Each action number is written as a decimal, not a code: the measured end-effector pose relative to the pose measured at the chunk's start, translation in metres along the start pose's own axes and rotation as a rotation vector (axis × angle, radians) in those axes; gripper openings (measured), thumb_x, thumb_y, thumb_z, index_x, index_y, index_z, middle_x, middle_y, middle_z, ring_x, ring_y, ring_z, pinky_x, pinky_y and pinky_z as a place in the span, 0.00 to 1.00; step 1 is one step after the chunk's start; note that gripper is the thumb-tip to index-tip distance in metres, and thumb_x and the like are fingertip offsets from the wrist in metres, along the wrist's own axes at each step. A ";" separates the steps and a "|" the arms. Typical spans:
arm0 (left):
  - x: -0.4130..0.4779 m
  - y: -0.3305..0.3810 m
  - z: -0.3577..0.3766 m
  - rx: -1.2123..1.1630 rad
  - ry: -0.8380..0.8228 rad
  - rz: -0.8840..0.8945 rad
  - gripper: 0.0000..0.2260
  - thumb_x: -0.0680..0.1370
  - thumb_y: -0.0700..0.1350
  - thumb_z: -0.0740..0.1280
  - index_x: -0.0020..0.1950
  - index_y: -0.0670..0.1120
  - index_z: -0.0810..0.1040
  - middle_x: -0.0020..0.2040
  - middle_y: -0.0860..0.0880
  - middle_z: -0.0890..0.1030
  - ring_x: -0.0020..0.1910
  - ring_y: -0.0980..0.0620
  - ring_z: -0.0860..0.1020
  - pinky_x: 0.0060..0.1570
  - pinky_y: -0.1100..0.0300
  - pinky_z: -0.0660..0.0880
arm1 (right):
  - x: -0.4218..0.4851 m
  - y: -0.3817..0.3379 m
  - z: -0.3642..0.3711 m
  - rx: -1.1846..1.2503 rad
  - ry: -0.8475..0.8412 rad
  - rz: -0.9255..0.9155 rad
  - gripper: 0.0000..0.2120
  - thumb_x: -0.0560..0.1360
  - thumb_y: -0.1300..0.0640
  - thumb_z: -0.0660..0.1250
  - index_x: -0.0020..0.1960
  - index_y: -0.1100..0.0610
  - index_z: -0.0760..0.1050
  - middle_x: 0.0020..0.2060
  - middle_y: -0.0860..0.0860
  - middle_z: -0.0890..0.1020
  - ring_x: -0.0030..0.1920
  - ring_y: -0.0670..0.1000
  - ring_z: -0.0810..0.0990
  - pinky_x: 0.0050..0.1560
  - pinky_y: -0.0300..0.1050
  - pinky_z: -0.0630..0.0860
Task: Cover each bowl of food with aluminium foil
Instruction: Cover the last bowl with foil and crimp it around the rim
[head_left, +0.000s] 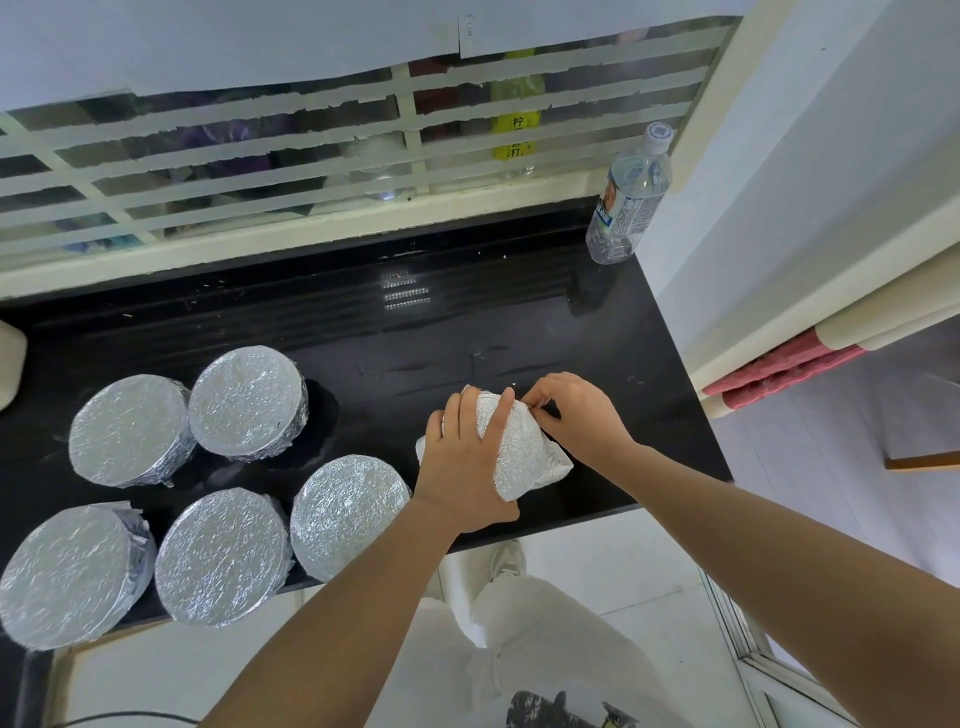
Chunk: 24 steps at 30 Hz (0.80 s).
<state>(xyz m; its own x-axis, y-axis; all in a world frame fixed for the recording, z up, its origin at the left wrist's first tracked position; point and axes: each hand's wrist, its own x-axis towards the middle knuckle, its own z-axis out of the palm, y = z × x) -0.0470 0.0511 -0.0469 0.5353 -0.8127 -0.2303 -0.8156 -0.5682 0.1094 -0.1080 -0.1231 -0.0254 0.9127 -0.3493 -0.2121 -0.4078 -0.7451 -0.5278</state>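
Observation:
A foil-wrapped bowl (522, 452) stands near the right front of the black counter (363, 332). My left hand (465, 462) lies over its left side, fingers curved onto the foil top. My right hand (576, 415) pinches the foil at the bowl's far right rim. The food inside is hidden. Several other bowls with foil stretched flat over them stand to the left: two at the back (130, 428) (247, 402) and three along the front edge (70, 574) (223, 556) (350, 514).
A clear water bottle (626, 200) stands at the counter's back right corner. A barred window with taped paper runs behind. A white wall and shelf with red cloth (779, 369) close the right side. A pale object (10, 358) sits at the left edge.

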 end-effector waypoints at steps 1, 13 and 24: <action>0.000 0.000 0.001 0.000 0.006 -0.003 0.57 0.62 0.69 0.69 0.79 0.53 0.38 0.78 0.38 0.54 0.76 0.37 0.56 0.73 0.42 0.57 | 0.000 0.000 0.001 0.009 -0.001 0.015 0.06 0.77 0.55 0.67 0.52 0.54 0.82 0.48 0.48 0.82 0.50 0.47 0.77 0.52 0.38 0.74; -0.001 0.000 -0.001 0.007 0.020 0.014 0.56 0.63 0.68 0.69 0.79 0.53 0.38 0.78 0.38 0.55 0.76 0.37 0.58 0.72 0.42 0.59 | -0.009 0.000 0.014 0.283 0.084 0.219 0.06 0.75 0.59 0.69 0.49 0.54 0.84 0.42 0.49 0.85 0.39 0.45 0.80 0.45 0.33 0.76; -0.002 0.001 -0.001 0.025 0.027 0.007 0.56 0.63 0.69 0.69 0.80 0.52 0.40 0.78 0.38 0.54 0.76 0.38 0.56 0.72 0.43 0.57 | -0.045 -0.008 0.020 0.480 0.078 0.241 0.14 0.79 0.58 0.64 0.64 0.54 0.77 0.55 0.47 0.82 0.52 0.42 0.78 0.51 0.28 0.73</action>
<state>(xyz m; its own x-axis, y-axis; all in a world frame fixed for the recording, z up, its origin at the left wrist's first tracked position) -0.0485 0.0517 -0.0453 0.5351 -0.8199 -0.2036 -0.8243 -0.5595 0.0867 -0.1456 -0.0900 -0.0278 0.7829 -0.5328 -0.3212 -0.5306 -0.3022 -0.7919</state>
